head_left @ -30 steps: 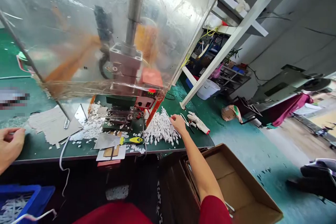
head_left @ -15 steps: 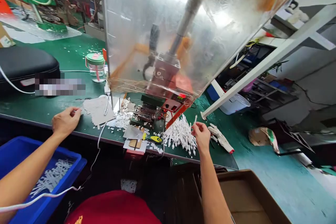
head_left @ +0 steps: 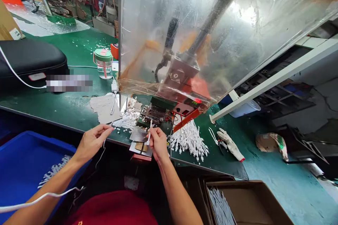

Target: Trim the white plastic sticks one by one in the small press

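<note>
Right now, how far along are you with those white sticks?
Some white sticks already lie in the cardboard box, so that part looks started. The right hand is holding one white stick. A big pile of sticks is left on the green table, so plenty remains.

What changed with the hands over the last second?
The right hand took a white plastic strip from the white pile and carried it left, holding it upright above the small metal plate before the press. The left hand moved right from the bench toward it, beside a thin white cord; whether it holds the cord is unclear. The work glove stayed put.
</note>
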Available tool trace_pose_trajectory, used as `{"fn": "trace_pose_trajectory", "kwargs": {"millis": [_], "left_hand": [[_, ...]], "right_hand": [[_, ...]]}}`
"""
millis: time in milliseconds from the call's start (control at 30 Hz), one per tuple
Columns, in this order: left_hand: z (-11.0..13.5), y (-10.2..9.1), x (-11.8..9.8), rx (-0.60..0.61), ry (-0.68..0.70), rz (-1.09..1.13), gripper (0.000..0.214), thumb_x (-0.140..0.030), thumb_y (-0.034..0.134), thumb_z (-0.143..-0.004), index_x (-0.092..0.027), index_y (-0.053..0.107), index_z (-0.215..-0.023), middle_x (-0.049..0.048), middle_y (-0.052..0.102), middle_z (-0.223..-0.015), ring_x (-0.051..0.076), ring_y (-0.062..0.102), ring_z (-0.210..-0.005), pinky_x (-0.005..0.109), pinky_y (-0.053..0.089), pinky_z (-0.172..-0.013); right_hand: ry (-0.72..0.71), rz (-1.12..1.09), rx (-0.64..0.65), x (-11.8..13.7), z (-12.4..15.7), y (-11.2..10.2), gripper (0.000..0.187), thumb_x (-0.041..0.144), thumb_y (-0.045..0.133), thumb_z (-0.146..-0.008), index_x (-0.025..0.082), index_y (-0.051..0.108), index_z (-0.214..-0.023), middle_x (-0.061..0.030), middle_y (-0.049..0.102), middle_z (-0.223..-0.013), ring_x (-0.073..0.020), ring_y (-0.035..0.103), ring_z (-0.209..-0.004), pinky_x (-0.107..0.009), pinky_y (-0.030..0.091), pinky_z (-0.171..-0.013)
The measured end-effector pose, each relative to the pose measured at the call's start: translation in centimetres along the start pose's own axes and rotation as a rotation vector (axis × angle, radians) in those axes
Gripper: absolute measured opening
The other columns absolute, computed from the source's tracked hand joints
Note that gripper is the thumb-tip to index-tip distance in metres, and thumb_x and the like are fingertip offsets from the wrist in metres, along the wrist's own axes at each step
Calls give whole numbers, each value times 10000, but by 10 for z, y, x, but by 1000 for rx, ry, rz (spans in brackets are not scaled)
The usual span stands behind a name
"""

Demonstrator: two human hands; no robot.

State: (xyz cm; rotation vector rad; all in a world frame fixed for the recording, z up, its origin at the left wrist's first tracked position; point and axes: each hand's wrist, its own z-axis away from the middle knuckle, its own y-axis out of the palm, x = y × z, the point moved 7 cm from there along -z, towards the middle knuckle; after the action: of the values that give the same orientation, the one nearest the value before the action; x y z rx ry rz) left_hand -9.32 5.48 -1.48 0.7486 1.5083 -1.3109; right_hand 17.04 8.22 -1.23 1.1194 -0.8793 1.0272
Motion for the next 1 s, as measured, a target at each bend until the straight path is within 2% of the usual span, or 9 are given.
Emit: {"fn": "trace_pose_trajectory", "kwargs": {"millis": [100, 233, 433, 667, 833, 1000], "left_hand": [[1, 3, 13, 72, -12, 103, 366, -547, 632, -772, -204, 692, -883, -47, 537, -565, 122, 418, -472, 238, 332, -456], [-1, 2, 28, 65, -50, 122, 376, -542, 650, -765, -203, 689, -924, -60, 498, -521, 127, 425, -458, 246, 333, -462], [1, 6, 26, 78, -65, 144, 355, -535, 646, -771, -205, 682, -898, -62, 480, -505, 131, 428, -458, 247, 338, -467], [1, 3, 29, 73, -81, 112, 336, -527, 641, -781, -214, 680, -898, -64, 485, -501, 134, 435, -455, 249, 343, -470], [5, 8, 19, 101, -51, 89, 335, -528, 641, -773, -217, 695, -888, -51, 517, -524, 138, 455, -458, 250, 370, -467], [5, 30, -1, 207, -38, 86, 373, -554, 629, -787, -209, 725, -891, -41, 524, -511, 137, 492, -455, 240, 385, -447]], "right_hand": [[15, 11, 5, -8, -7, 6, 405, 525, 745, -701, 184, 532, -652, 40, 608, -518, -32, 339, -301, -168, 239, -298], [45, 5, 8, -14, -13, 15, 404, 528, 744, -693, 190, 526, -652, 43, 596, -499, -45, 376, -298, -169, 266, -296], [75, -41, 1, -18, -17, 24, 414, 518, 743, -692, 189, 498, -637, 32, 619, -522, -35, 377, -294, -157, 284, -294], [87, -54, -17, -20, -17, 26, 422, 516, 744, -695, 190, 486, -621, 38, 599, -501, -35, 374, -299, -155, 296, -297], [81, -77, -24, -19, -16, 27, 410, 505, 742, -701, 189, 490, -631, 40, 605, -508, -35, 382, -302, -152, 293, -290], [77, -95, -23, -21, -18, 26, 370, 467, 739, -716, 192, 499, -656, 62, 577, -492, -41, 398, -308, -153, 300, -289]]}}
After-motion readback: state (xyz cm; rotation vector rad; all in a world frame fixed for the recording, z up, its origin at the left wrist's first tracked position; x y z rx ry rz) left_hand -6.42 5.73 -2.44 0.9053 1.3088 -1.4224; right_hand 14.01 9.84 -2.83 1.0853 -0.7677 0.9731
